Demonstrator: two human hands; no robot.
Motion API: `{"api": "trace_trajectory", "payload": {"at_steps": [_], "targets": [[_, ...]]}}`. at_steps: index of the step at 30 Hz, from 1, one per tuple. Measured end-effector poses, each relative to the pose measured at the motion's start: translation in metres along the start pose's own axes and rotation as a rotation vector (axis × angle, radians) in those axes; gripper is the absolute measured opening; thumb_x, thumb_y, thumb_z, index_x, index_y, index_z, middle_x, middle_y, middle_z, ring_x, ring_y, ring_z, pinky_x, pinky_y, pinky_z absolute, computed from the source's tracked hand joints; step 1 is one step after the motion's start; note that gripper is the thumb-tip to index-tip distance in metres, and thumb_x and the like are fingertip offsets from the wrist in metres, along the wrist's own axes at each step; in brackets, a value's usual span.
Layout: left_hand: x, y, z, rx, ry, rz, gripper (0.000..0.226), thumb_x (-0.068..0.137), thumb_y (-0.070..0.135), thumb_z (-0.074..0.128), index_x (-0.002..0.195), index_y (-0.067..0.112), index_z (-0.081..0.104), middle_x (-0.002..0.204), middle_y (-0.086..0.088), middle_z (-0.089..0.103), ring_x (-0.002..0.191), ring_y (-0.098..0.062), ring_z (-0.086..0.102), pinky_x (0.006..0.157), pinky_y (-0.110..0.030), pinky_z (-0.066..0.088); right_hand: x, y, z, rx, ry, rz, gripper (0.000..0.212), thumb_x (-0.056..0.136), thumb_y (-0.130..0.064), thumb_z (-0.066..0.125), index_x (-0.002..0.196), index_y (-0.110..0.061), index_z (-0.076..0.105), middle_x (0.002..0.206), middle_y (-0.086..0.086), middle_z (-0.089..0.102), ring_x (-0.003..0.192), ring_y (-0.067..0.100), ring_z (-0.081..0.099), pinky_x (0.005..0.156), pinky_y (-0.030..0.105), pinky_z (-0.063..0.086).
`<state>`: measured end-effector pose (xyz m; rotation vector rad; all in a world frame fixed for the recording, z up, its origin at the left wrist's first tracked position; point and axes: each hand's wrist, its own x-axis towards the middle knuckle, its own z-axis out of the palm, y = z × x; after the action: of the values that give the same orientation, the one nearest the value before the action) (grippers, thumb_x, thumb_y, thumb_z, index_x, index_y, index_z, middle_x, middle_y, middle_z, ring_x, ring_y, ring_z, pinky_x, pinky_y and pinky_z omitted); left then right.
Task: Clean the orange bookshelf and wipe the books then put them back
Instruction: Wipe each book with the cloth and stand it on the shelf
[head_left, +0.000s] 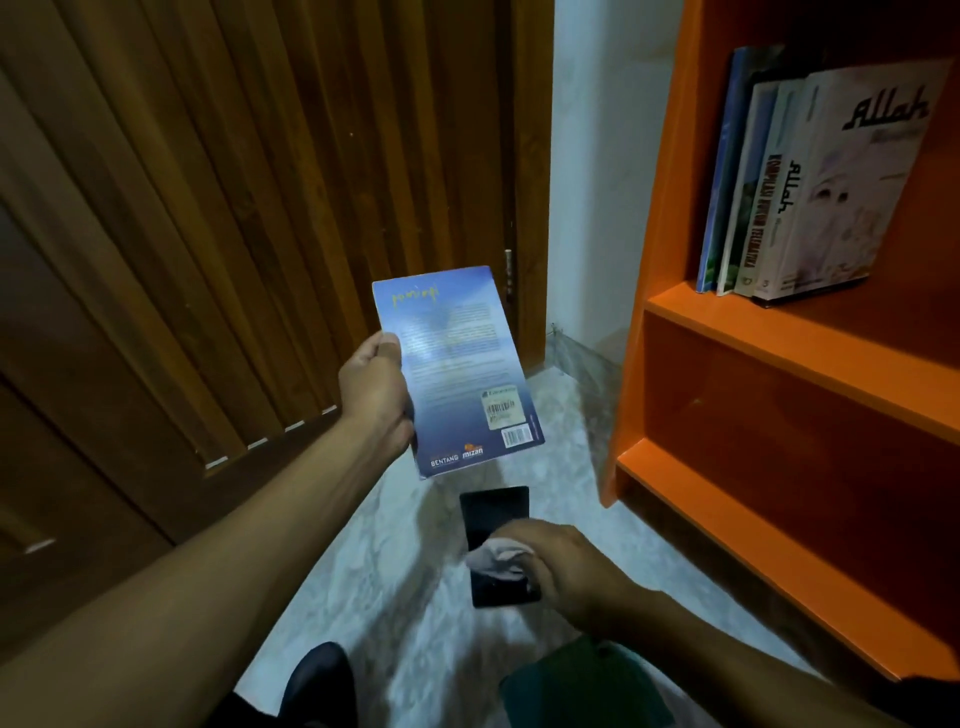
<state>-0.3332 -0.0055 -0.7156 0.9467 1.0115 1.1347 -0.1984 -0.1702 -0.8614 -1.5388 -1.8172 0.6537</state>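
Left hand (375, 387) grip closed on blue book (457, 369), back cover up, above marble floor (374, 571). Right hand (563, 566) grip pinching white cloth (493, 558) against black book (498, 540) on floor. Orange bookshelf (779, 338) at right; four books (800, 187) leaning on upper shelf.

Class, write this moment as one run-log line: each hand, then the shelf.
left hand: holds blue book | right hand: holds white cloth over black book | orange bookshelf: four books upright
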Motion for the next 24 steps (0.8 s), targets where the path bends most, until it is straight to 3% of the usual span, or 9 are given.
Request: {"api": "trace_trajectory", "payload": {"at_steps": [2, 4, 7, 9, 13, 15, 17, 20, 24], "targets": [[0.004, 0.000, -0.005, 0.036, -0.006, -0.001, 0.021, 0.099, 0.016, 0.048, 0.092, 0.014, 0.067, 0.093, -0.016, 0.069, 0.083, -0.040, 0.061, 0.069, -0.053, 0.052, -0.001, 0.002, -0.008, 0.261, 0.142, 0.318, 0.021, 0.105, -0.022, 0.045, 0.112, -0.025, 0.065, 0.101, -0.008, 0.069, 0.090, 0.000, 0.065, 0.077, 0.016, 0.048], [0.004, -0.002, -0.006, 0.062, -0.040, -0.025, 0.019, 0.097, 0.010, 0.049, 0.088, 0.013, 0.066, 0.094, -0.017, 0.069, 0.084, -0.038, 0.063, 0.075, -0.057, 0.054, 0.002, -0.003, -0.024, 0.587, 0.250, 0.543, 0.030, 0.102, -0.036, 0.048, 0.113, -0.015, 0.066, 0.102, 0.007, 0.073, 0.081, 0.008, 0.071, 0.071, 0.020, 0.054], [0.001, -0.009, -0.003, 0.080, -0.074, -0.062, 0.015, 0.100, 0.008, 0.049, 0.097, 0.011, 0.063, 0.099, -0.015, 0.071, 0.085, -0.036, 0.070, 0.078, -0.055, 0.058, 0.005, -0.032, -0.051, 1.199, 0.233, 0.567, 0.050, 0.104, -0.042, 0.037, 0.123, -0.003, 0.062, 0.097, 0.025, 0.068, 0.051, 0.011, 0.068, 0.044, 0.021, 0.052], [-0.002, -0.019, 0.002, 0.098, -0.060, -0.026, 0.015, 0.104, 0.012, 0.047, 0.111, 0.016, 0.061, 0.101, -0.008, 0.070, 0.082, -0.026, 0.068, 0.070, -0.040, 0.057, 0.005, -0.056, -0.060, 1.304, 0.196, 0.488, 0.046, 0.105, -0.033, 0.040, 0.127, 0.003, 0.059, 0.087, 0.022, 0.067, 0.044, 0.011, 0.064, 0.038, 0.018, 0.047], [-0.002, -0.045, 0.008, 0.276, -0.097, 0.008, 0.030, 0.106, 0.023, 0.045, 0.135, 0.020, 0.050, 0.117, -0.006, 0.065, 0.094, -0.023, 0.064, 0.070, -0.032, 0.051, 0.008, -0.067, -0.051, 1.107, 0.268, 0.451, 0.032, 0.095, -0.012, 0.062, 0.124, 0.001, 0.059, 0.097, 0.026, 0.069, 0.047, 0.014, 0.064, 0.038, 0.020, 0.045], [-0.001, -0.057, 0.007, 0.482, -0.155, 0.075, 0.037, 0.104, 0.031, 0.047, 0.140, 0.022, 0.045, 0.129, -0.003, 0.061, 0.112, -0.027, 0.062, 0.087, -0.036, 0.050, 0.011, -0.060, -0.045, 1.002, 0.362, 0.419, 0.028, 0.095, -0.008, 0.063, 0.123, -0.005, 0.061, 0.107, 0.018, 0.074, 0.070, 0.019, 0.073, 0.056, 0.028, 0.057], [-0.007, -0.062, 0.008, 0.719, -0.191, 0.249, 0.054, 0.102, 0.038, 0.050, 0.151, 0.021, 0.034, 0.144, 0.000, 0.048, 0.135, -0.025, 0.045, 0.109, -0.038, 0.038, 0.013, -0.054, -0.042, 0.877, 0.437, 0.379, 0.029, 0.095, -0.006, 0.062, 0.123, -0.013, 0.061, 0.110, 0.009, 0.075, 0.095, 0.024, 0.074, 0.083, 0.042, 0.060], [-0.028, -0.059, 0.022, 0.863, -0.278, 0.419, 0.073, 0.098, 0.054, 0.047, 0.158, 0.028, 0.013, 0.166, 0.001, 0.012, 0.153, -0.021, 0.009, 0.123, -0.046, 0.017, 0.014, -0.054, -0.040, 0.631, 0.478, 0.354, 0.030, 0.097, -0.015, 0.061, 0.125, -0.025, 0.057, 0.113, 0.001, 0.073, 0.099, 0.015, 0.072, 0.085, 0.039, 0.060], [-0.053, -0.056, 0.038, 0.658, -0.421, 0.358, 0.093, 0.095, 0.039, 0.062, 0.156, 0.038, -0.007, 0.165, 0.004, 0.020, 0.143, -0.023, 0.037, 0.113, -0.043, 0.041, 0.009, -0.054, -0.031, 0.132, 0.483, 0.282, 0.038, 0.098, -0.025, 0.058, 0.135, -0.027, 0.049, 0.121, -0.008, 0.063, 0.109, 0.004, 0.062, 0.091, 0.028, 0.055]]}}
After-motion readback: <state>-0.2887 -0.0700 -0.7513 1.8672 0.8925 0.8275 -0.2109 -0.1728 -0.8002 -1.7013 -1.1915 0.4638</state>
